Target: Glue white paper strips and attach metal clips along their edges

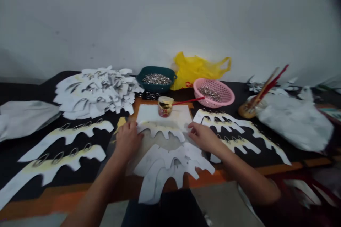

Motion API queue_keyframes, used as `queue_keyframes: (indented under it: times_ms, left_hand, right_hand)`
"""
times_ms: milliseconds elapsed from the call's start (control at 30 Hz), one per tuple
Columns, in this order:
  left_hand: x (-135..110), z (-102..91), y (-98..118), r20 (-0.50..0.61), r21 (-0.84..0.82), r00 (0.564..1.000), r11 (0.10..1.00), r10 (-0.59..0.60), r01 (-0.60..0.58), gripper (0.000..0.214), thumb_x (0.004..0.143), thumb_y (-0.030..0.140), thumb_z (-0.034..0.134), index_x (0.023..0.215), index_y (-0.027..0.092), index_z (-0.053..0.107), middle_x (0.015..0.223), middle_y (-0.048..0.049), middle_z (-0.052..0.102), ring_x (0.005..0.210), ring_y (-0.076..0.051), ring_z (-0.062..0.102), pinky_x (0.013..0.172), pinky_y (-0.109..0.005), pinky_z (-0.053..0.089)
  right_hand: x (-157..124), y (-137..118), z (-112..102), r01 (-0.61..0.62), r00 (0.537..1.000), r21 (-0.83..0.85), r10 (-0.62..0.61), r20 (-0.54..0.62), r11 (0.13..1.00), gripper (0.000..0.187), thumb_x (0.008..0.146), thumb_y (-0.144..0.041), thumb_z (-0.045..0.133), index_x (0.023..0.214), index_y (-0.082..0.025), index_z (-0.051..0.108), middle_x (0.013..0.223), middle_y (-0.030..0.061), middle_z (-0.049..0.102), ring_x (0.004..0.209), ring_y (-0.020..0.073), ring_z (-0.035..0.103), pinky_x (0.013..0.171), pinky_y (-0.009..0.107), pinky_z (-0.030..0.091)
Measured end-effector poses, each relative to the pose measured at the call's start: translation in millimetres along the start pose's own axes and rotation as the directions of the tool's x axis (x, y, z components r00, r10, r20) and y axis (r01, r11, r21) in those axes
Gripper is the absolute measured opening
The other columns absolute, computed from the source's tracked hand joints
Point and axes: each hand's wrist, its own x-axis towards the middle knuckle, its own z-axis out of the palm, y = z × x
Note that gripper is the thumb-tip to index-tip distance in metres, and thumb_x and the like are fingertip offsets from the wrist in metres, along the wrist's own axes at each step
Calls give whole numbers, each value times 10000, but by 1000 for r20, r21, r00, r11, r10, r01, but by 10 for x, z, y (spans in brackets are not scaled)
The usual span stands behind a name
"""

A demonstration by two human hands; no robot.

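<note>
White piece [162, 129], scalloped lower edge, yellowish band along the top, lies flat at the table's [279, 167] centre between both hands.
Left hand [128, 139]: fingers curled over the piece's left end. Blur hides whether it pinches or just presses.
Right hand [204, 136]: mostly open, fingers stretched out, tips on the piece's right end, nothing gripped.
Just below the piece: stack [170, 168] of similar white pieces, fanned out towards the near edge.
Just behind it: white sheet [183, 116] with a small jar [165, 107] on it. Jar is open, dark/yellow stuff inside, red brush [188, 101] resting across its rim.
Behind the jar: green basket [156, 84] full of metal rings [156, 78].
To its right: pink basket [229, 96], also holding rings.
Yellow bag [197, 68] against the wall between the baskets, contents not visible.
Far right: round wooden holder [246, 111] with sticks [269, 84] leaning out, white bag [293, 122] beside it.
Left: white strips [66, 134] with rings along a yellow band, more of them right of the piece.
Back left: loose pile [96, 90] of white pieces.
</note>
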Motion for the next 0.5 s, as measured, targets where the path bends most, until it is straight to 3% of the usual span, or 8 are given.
queue_keyframes:
  times_ms: [100, 200, 300, 400, 500]
  left_hand:
    - [31, 43, -6, 39, 8, 999, 1000, -20, 19, 357, 788, 330, 483, 1052, 91, 516, 1015, -189, 574, 965, -346, 550, 802, -428, 427]
    - [38, 56, -12, 81, -39, 996, 999, -31, 34, 361, 787, 379, 441, 1032, 119, 492, 1009, -162, 559, 964, -323, 548, 807, -409, 437]
    - [-8, 48, -21, 126, -153, 990, 985, -57, 76, 353, 739, 424, 436, 964, 157, 486, 1000, -128, 534, 981, -283, 540, 860, -375, 435]
    - [-71, 76, -79, 124, -248, 988, 961, -95, 123, 364, 686, 485, 408, 891, 197, 498, 990, -113, 530, 952, -282, 554, 857, -381, 448]
    - [-104, 162, -188, 80, -317, 986, 934, -144, 163, 358, 626, 516, 386, 808, 235, 512, 927, -89, 574, 889, -287, 579, 813, -384, 474]
  right_hand:
    - [21, 9, 145, 2, 999, 45, -3, 36, 999, 196, 756, -242, 583, 947, -203, 564, 742, 38, 668, 698, 195, 617, 596, 272, 393]
    - [30, -6, 261, 29, 999, 95, -28, -17, 995, 203, 718, -178, 581, 905, -252, 553, 711, 6, 663, 679, 187, 622, 570, 266, 403]
    - [61, 47, 230, 33, 996, 105, -24, -84, 994, 199, 682, -118, 554, 810, -270, 560, 662, -13, 646, 635, 170, 614, 541, 255, 413]
    - [205, 272, -83, 4, 980, 78, 11, -197, 997, 124, 719, -151, 534, 786, -248, 573, 687, -26, 650, 634, 140, 609, 556, 229, 431]
    - [514, 637, -611, -120, 926, 17, 118, -358, 993, 169, 838, -192, 440, 940, -199, 574, 859, 15, 667, 772, 146, 614, 674, 249, 459]
